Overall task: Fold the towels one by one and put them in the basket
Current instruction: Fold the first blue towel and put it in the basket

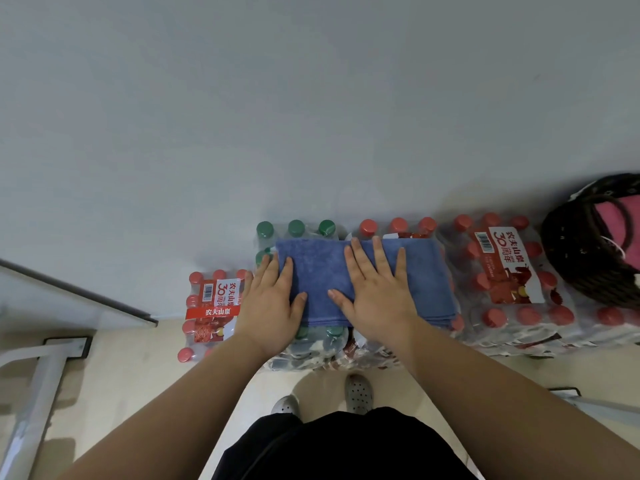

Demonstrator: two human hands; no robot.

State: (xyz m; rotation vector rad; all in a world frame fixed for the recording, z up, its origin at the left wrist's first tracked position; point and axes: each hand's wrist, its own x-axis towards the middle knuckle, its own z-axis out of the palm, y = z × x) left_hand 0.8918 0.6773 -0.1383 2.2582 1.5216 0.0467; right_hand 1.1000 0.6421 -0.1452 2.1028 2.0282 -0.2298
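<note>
While flattening the fold, from the left: low pack of red-capped bottles (211, 306) on the floor, unused. Beside it, left hand (273, 299) palm down, fingers straight and close together over the left edge of the blue towel (322, 271), thumb on the cloth, likely pinning that edge to keep the fold. Towel lying as a folded rectangle across the green-capped pack (296, 228) and its red-capped neighbour (398, 225), used as a makeshift table. Right hand (377, 292) flat on the towel's middle, fingers spread, gripping nothing, probably smoothing the layers. Farther right, another red-capped pack (502, 271), then the dark woven basket (581, 258), seemingly atop the packs, a pink towel (627, 220) already inside, near enough for the drop
</note>
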